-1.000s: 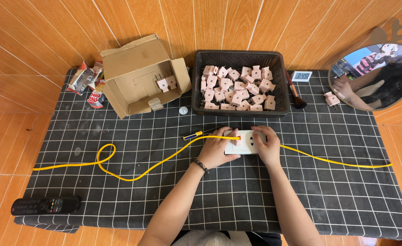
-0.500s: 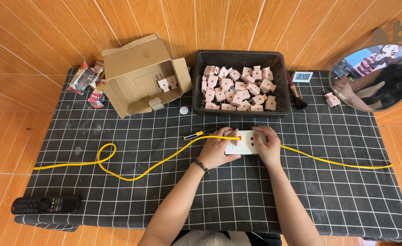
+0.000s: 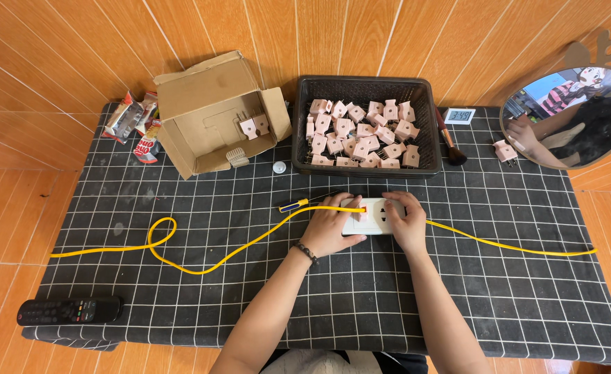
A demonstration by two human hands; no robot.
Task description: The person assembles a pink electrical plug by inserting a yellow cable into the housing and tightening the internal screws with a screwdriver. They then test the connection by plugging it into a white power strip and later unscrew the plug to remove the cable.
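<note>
Checked cloth [image 3: 458,312] under basket [image 3: 363,86], box [image 3: 201,90], remote [image 3: 70,310]

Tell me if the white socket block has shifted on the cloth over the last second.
No. The white socket block sits on the same spot below the black basket, under both hands.

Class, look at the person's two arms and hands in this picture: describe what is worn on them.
Both forearms are bare, with no sleeves in view and no gloves. The left hand has a dark beaded bracelet round its wrist. The right hand shows no ring, watch or band.
</note>
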